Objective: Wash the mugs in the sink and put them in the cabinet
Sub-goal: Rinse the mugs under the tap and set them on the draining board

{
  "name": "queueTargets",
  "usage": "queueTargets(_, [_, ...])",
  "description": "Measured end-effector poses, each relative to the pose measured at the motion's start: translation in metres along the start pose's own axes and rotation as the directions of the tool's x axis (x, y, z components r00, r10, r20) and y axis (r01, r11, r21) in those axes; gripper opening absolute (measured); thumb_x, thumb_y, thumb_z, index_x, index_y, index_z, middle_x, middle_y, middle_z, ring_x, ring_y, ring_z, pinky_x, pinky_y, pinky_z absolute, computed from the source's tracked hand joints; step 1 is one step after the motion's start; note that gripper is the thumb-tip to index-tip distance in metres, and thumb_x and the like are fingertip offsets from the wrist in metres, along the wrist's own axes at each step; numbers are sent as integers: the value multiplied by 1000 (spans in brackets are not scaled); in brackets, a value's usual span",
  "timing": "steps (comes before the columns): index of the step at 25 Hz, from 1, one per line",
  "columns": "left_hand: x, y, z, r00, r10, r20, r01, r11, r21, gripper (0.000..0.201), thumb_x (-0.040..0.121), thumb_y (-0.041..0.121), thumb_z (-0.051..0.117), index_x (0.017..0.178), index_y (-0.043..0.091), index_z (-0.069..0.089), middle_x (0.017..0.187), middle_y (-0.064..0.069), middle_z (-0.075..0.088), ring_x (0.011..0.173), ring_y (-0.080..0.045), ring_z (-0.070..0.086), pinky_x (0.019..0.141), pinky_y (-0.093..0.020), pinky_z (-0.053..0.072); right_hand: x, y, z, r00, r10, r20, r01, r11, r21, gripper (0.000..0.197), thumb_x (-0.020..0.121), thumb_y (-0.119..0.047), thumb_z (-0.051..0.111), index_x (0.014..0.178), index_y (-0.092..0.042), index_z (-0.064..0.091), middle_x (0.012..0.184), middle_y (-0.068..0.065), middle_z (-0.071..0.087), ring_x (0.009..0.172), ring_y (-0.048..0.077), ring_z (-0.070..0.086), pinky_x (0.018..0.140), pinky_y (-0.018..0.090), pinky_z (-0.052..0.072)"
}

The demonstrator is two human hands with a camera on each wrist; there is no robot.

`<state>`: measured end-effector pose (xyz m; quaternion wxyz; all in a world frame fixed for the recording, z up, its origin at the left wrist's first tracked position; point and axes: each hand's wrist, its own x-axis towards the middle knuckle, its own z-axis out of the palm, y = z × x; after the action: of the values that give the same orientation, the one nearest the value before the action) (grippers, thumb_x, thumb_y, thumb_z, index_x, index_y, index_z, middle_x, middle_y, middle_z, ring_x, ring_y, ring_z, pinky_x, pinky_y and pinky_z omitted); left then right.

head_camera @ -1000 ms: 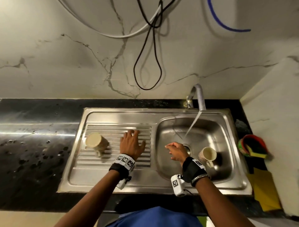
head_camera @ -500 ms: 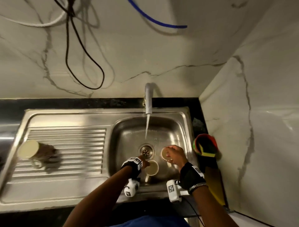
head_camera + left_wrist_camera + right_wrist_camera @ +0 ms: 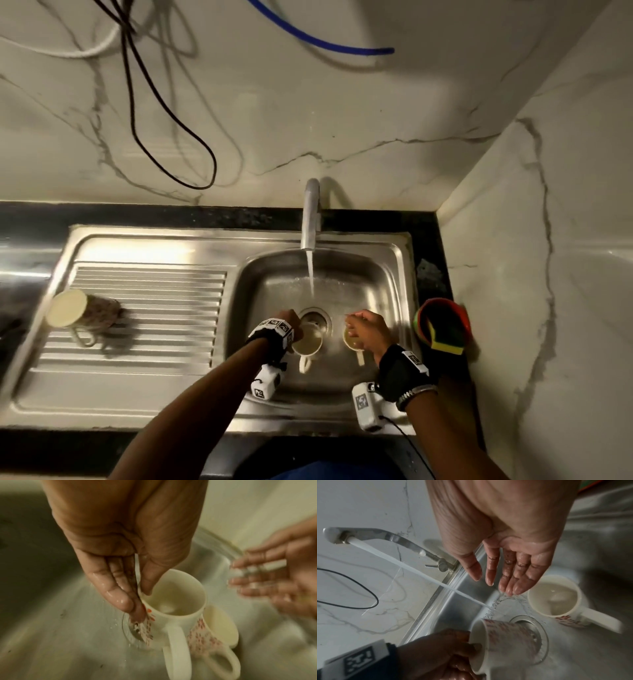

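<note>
Two cream mugs with a red pattern are in the sink (image 3: pixel 394 260) basin. My left hand (image 3: pixel 297 329) (image 3: pixel 137 599) pinches the rim of the left mug (image 3: pixel 308 344) (image 3: pixel 173 601) (image 3: pixel 508 642), thumb inside, and holds it tilted over the drain. The other mug (image 3: pixel 351 342) (image 3: pixel 221 626) (image 3: pixel 554 599) stands upright with water in it. Just above and beside that mug hovers my right hand (image 3: pixel 356 325) (image 3: pixel 494 584), wet fingers straight, holding nothing. A third mug (image 3: pixel 82 311) lies on its side on the drainboard.
The faucet (image 3: pixel 310 212) runs a stream of water (image 3: pixel 311 274) into the basin behind the mugs. A red holder with a yellow-green sponge (image 3: pixel 442 325) sits on the black counter at the right, against the side wall. Cables hang on the back wall.
My left hand left the drainboard, reached into the basin and took hold of a mug's rim. The right hand stayed in the basin over the other mug. The view swung right.
</note>
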<state>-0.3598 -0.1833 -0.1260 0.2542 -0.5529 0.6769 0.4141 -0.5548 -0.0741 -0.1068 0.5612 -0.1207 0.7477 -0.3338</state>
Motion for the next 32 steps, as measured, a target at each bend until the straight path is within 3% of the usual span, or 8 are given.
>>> queueTargets(3, [-13,-10,-30,995,-99,-3,87,884,-459,29,93,6,64,122,-1,63,105,-18,70,80,-29,72,58,-31,62,7,-12,19,998,-37,46,37,999,-20,30,76,-41,80,94,-19,68,96,6,71,77,17,64,58,29,49])
queueTargets(6, [-32,-9,-44,995,-86,57,90,461,-883,32,97,-2,58,129,-6,57,91,-21,64,69,-32,69,48,-34,59,-3,-29,46,964,-182,196,179,983,29,65,78,-49,86,132,-29,56,126,-1,68,108,18,69,90,40,61])
queueTargets(8, [-40,-5,-50,998,-17,61,63,314,-947,23,97,-4,55,120,-3,62,90,-20,67,67,-27,71,54,-32,59,-17,-44,57,930,-279,240,272,960,61,99,78,-51,87,157,-35,29,142,-9,56,125,17,61,100,39,57])
queueTargets(12, [-48,16,-64,993,120,10,-29,320,-947,21,95,-4,55,105,7,71,86,-11,74,69,-18,70,67,-27,59,-33,-80,58,903,-426,50,425,905,33,111,68,-62,90,157,-32,31,143,-10,52,128,12,53,107,36,51])
queueTargets(16, [-41,28,-74,987,160,2,-52,331,-942,22,95,0,56,111,6,70,91,-11,74,72,-15,71,67,-25,57,-28,-101,47,896,-444,-19,444,892,89,91,64,-68,89,139,-32,51,123,-13,66,109,8,66,92,34,61])
queueTargets(21, [-29,26,-77,993,108,42,13,256,-967,26,94,-2,48,110,4,67,79,-11,71,56,-9,58,57,-18,50,-16,-98,36,909,-415,45,399,896,195,34,105,-45,57,134,-30,61,127,6,73,109,20,74,94,46,62])
queueTargets(27, [-27,26,-71,994,100,37,12,245,-969,35,91,-7,34,108,6,62,75,-10,66,55,-11,58,51,-18,49,-27,-106,56,884,-434,173,387,888,248,80,82,-22,88,149,-32,47,135,-5,68,119,13,68,99,37,59])
queueTargets(32, [-28,16,-69,985,91,-146,-169,358,-918,37,93,-11,42,109,12,65,77,-11,64,53,-15,56,54,-25,49,-28,-114,51,896,-438,74,408,878,251,38,100,-30,69,138,-24,64,132,3,72,113,13,72,98,41,60])
